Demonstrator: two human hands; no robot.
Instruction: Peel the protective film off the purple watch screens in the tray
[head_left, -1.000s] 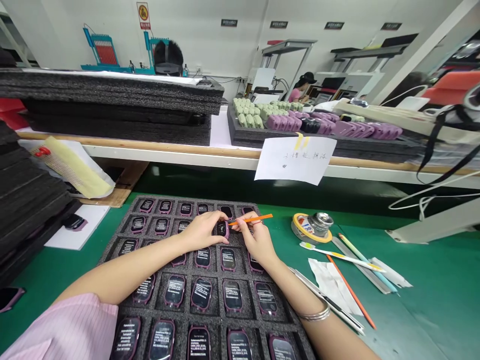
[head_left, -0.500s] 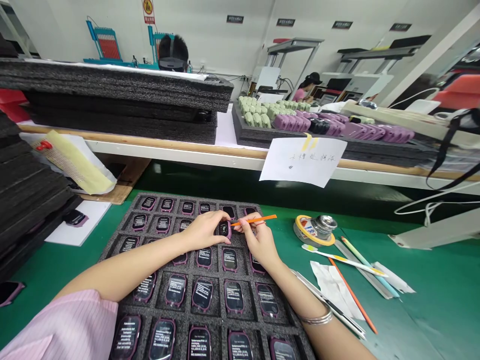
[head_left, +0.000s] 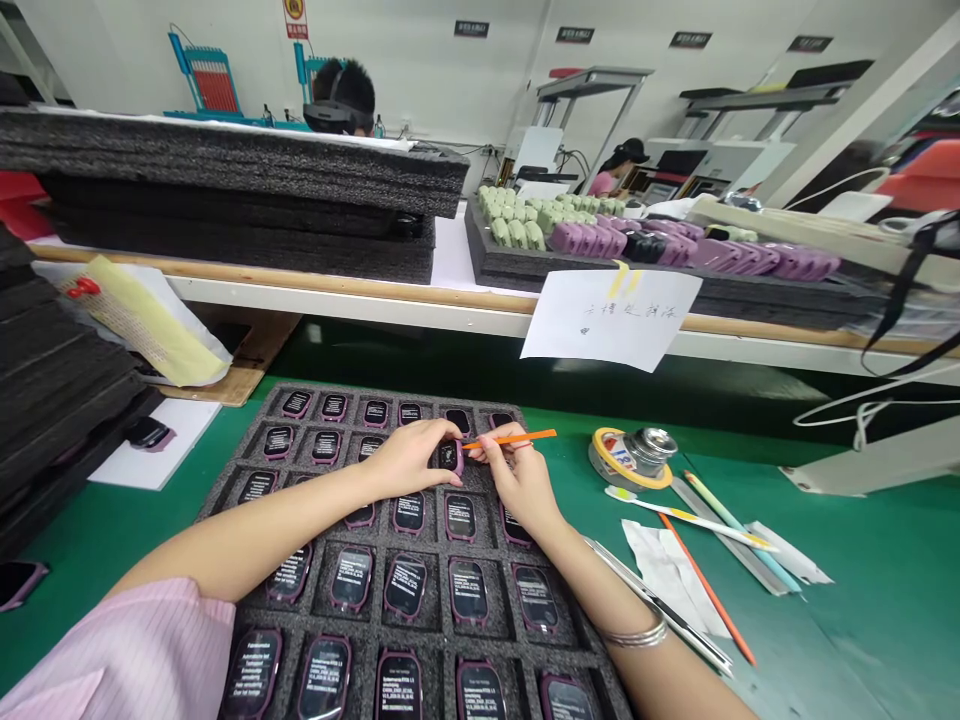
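Head view: my left grip [head_left: 411, 460] clamps a watch [head_left: 450, 457] in the foam tray [head_left: 225, 510], my right grip [head_left: 517, 478] pinches an orange stick [head_left: 521, 436]; tape roll [head_left: 615, 462] at two o'clock.

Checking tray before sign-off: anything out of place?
One purple-framed device sits tilted in its foam tray slot, unlike its flat neighbours. The left hand grips it; the right hand holds an orange stick beside it.

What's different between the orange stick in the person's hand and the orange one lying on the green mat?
The held orange stick is pinched in the right hand; the loose orange stick lies on the green mat. The held one runs nearly level, over the edge of the foam tray; the loose one slants beside white tissue. Both are thin and orange.
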